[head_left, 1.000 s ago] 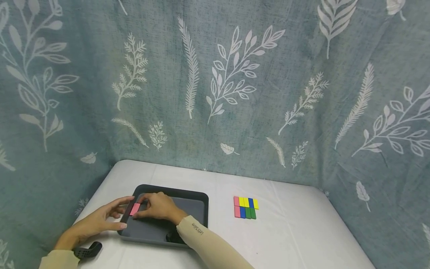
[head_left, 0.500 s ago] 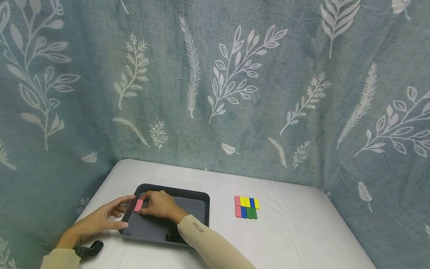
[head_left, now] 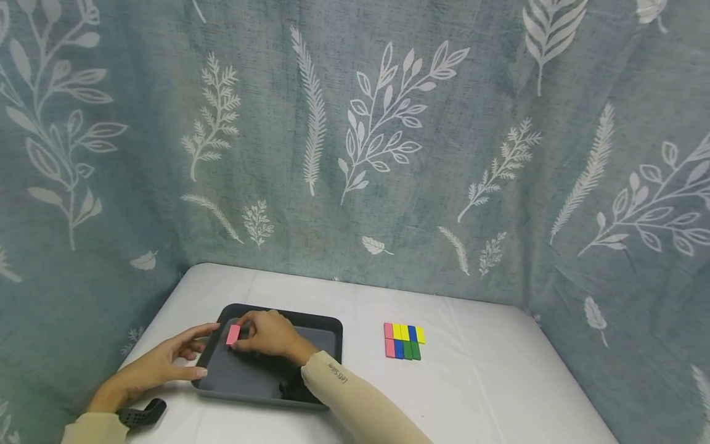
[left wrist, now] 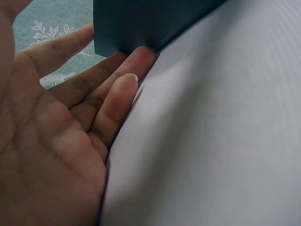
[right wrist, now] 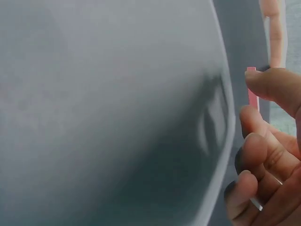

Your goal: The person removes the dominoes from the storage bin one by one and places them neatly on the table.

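Observation:
Between thumb and index finger, my right hand (head_left: 273, 333) pinches a small pink block (head_left: 233, 335) over the left part of a dark grey tray (head_left: 261, 383). In the right wrist view the pink block (right wrist: 253, 94) shows at the tips of the right hand's (right wrist: 273, 136) thumb and index finger, the other fingers curled below. My left hand (head_left: 161, 364) rests at the tray's left side, fingers spread and touching its rim. The left wrist view shows the left hand's (left wrist: 66, 122) fingertips against the dark outer wall of the tray (left wrist: 136, 28).
Right of the tray, on the white-covered table (head_left: 488, 370), lie small pink, yellow, blue and green blocks (head_left: 403, 341) set side by side in two rows. A leaf-patterned curtain (head_left: 355, 154) hangs behind and at the sides.
My right hand has lifted the pink block off its place by the tray's left wall and drawn it slightly right and upward. The left hand stays at the rim.

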A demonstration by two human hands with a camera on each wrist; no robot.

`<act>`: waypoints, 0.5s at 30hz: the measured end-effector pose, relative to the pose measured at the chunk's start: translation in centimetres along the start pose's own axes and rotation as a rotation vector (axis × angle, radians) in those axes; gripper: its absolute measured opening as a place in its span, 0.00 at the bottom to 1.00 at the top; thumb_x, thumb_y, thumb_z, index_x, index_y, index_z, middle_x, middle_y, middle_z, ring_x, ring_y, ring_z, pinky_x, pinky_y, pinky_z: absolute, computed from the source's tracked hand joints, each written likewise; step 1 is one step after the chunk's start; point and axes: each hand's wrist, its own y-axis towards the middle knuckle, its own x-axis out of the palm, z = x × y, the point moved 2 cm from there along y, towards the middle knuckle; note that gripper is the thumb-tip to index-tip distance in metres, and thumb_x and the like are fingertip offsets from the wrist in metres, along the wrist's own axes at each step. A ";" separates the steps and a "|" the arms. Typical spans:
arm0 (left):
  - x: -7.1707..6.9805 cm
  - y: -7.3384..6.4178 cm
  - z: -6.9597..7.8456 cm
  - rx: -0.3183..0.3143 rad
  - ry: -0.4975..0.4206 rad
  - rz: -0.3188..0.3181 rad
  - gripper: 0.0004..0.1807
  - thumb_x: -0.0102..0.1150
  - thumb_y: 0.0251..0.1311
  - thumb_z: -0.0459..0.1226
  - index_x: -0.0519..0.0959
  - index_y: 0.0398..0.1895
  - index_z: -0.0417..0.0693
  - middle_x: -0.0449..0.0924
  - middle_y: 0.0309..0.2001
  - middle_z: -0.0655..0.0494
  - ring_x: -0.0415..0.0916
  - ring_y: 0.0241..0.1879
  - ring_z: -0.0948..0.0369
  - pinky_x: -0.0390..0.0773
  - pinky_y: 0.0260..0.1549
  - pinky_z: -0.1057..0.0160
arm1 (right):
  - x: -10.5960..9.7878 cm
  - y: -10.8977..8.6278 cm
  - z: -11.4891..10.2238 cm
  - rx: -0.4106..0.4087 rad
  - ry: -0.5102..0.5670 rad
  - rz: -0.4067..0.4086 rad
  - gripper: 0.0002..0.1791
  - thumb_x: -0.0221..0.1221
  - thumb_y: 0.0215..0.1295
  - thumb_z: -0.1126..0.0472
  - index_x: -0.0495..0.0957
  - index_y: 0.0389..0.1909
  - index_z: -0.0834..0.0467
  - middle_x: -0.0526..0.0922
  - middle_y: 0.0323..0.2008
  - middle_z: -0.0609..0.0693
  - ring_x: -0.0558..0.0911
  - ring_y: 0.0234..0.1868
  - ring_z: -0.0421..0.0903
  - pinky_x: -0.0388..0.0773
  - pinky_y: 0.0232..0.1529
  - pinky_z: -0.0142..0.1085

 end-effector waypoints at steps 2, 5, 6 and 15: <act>0.0 0.0 0.1 -0.003 0.007 0.004 0.47 0.69 0.65 0.41 0.53 0.82 0.54 0.67 0.68 0.40 0.68 0.61 0.49 0.70 0.51 0.46 | -0.5 -0.2 0.1 0.001 0.001 0.004 0.26 0.69 0.66 0.45 0.81 0.60 0.51 0.76 0.16 0.31 0.75 0.14 0.29 0.71 0.19 0.26; 0.0 0.0 0.1 0.010 0.017 0.008 0.47 0.69 0.65 0.41 0.53 0.82 0.53 0.64 0.70 0.39 0.67 0.61 0.48 0.70 0.51 0.46 | -1.5 -0.7 0.2 -0.007 0.004 0.019 0.24 0.69 0.66 0.45 0.82 0.59 0.51 0.77 0.17 0.31 0.75 0.15 0.29 0.71 0.19 0.27; 0.0 0.0 0.2 0.017 0.019 0.010 0.47 0.69 0.65 0.40 0.53 0.82 0.53 0.64 0.71 0.39 0.67 0.61 0.48 0.70 0.52 0.46 | -1.7 -0.8 0.3 -0.010 0.007 0.024 0.24 0.69 0.66 0.45 0.82 0.59 0.51 0.77 0.17 0.31 0.75 0.15 0.29 0.71 0.19 0.27; 0.2 -0.1 0.1 0.068 0.023 0.010 0.46 0.69 0.65 0.39 0.54 0.82 0.51 0.61 0.73 0.38 0.67 0.62 0.47 0.70 0.53 0.46 | -3.9 -2.6 1.3 -0.013 0.032 0.039 0.25 0.70 0.65 0.46 0.82 0.58 0.53 0.78 0.20 0.33 0.75 0.18 0.31 0.71 0.22 0.26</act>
